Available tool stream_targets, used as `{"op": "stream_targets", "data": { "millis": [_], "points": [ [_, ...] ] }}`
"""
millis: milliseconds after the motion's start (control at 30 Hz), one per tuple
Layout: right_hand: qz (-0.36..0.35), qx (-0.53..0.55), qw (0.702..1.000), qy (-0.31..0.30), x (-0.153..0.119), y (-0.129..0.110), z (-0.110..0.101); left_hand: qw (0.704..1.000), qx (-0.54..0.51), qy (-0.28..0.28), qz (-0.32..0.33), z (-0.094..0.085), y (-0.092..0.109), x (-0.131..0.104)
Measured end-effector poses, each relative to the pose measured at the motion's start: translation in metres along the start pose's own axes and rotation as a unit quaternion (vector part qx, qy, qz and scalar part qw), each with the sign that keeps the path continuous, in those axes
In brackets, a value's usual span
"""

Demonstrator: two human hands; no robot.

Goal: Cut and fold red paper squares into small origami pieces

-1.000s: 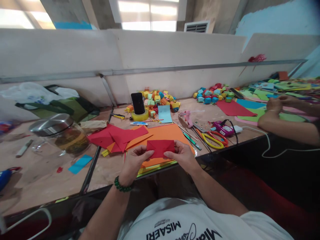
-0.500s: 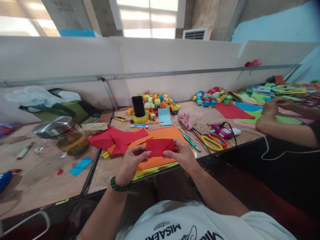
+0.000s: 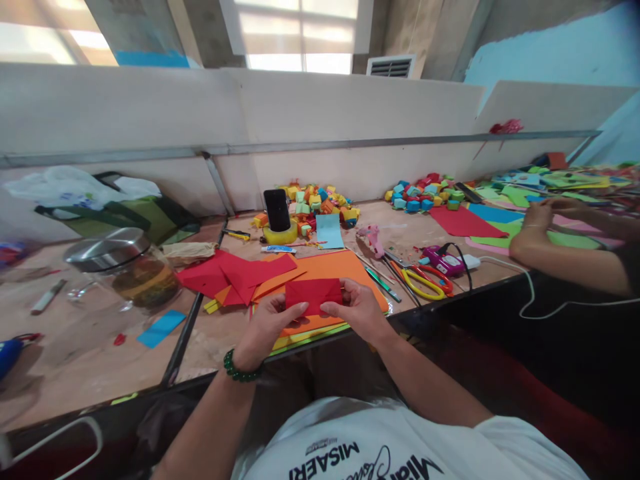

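A small folded piece of red paper [image 3: 313, 295] with crease lines is held up near the table's front edge. My left hand [image 3: 267, 327] pinches its left end, thumb on the near face. At the right end, my right hand [image 3: 359, 310] grips it the same way, fingers behind the paper. Below lies a stack of orange paper [image 3: 345, 267] with yellow and green sheets under it. More red paper pieces [image 3: 240, 273] overlap the stack's left side.
Scissors [image 3: 423, 283], a pink glue gun [image 3: 371, 240] and a green craft knife [image 3: 383, 283] lie to the right. A glass teapot [image 3: 143, 270] stands left. A phone [image 3: 277, 210] leans behind, near folded paper cubes [image 3: 320, 200]. A co-worker's hands [image 3: 543, 217] are at the far right.
Both hands have shifted slightly left with the red paper between them. My right thumb sits a little further in along the paper's lower edge.
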State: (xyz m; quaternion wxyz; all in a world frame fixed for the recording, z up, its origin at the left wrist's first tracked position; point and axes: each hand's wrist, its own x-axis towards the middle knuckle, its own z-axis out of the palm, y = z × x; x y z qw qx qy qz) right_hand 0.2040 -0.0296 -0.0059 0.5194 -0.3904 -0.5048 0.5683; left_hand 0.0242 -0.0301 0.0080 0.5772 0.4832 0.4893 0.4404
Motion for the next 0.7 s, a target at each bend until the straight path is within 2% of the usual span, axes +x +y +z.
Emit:
{"op": "stream_targets", "data": {
  "millis": [233, 367, 533, 700],
  "points": [
    [0.025, 0.025, 0.999, -0.034, 0.0034, 0.0007, -0.0016, 0.999, -0.02, 0.024, 0.032, 0.0055, 0.0007, -0.0008],
    [0.034, 0.04, 0.997, -0.055, 0.0057, 0.0038, -0.0029, 0.999, -0.04, 0.026, 0.022, 0.0064, -0.0009, 0.0006],
    [0.019, 0.047, 0.998, -0.042, 0.0051, 0.0047, -0.0027, 0.997, -0.07, 0.014, -0.012, 0.0063, -0.0009, 0.0022],
    [0.001, 0.049, 0.998, -0.027, 0.0024, -0.0006, 0.0001, 0.997, -0.083, 0.009, 0.0, 0.0083, 0.001, -0.001]
  ]
}}
